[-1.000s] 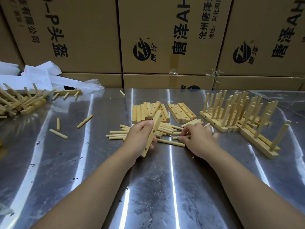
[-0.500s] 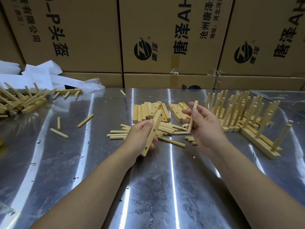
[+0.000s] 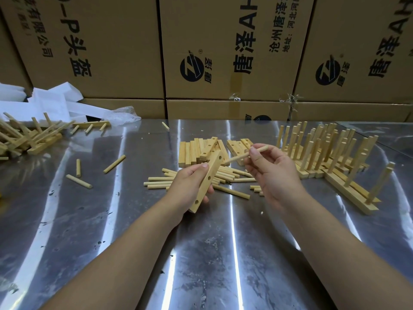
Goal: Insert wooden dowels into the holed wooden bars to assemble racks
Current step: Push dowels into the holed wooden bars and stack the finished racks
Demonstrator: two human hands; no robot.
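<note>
Dowels on steel table, cartons behind

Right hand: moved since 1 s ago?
Yes: the right hand lifted off the loose wooden dowel pile, toward the stacked wooden bars, pinching one round wooden dowel aimed at the holed wooden bar gripped by the left hand.
</note>
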